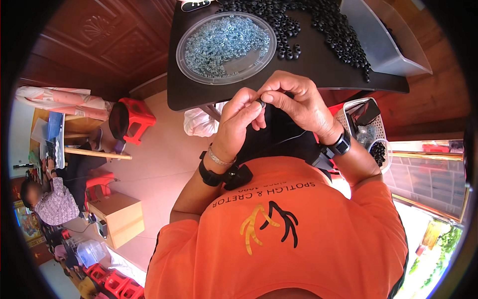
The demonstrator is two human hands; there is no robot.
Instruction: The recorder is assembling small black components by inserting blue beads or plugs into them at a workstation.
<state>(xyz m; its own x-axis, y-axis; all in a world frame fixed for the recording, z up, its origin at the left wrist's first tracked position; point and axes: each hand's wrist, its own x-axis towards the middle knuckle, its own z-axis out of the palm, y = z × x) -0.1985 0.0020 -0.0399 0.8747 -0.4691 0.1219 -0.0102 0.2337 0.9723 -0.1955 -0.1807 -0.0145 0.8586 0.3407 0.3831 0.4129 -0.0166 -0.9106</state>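
Observation:
My left hand (240,118) is closed, its thumb and fingers pinching a small round black plastic part (261,103). Right against it, my right hand (301,102) has thumb and forefinger pressed together at the same part; whatever is between those fingertips is too small to make out. Both hands are held up just off the near edge of a dark table (199,94). Beyond them, a round clear tray (181,60) holds a heap of small pale-blue shiny rings (219,45). Many small black rounded parts (289,31) lie loose on the table behind.
A translucent plastic bin (386,42) stands on the table at the right. Below it, a white basket (381,119) holds bags and a cup of black parts (378,153). At left are a red stool (138,119), a cardboard box (119,219) and another person (57,202).

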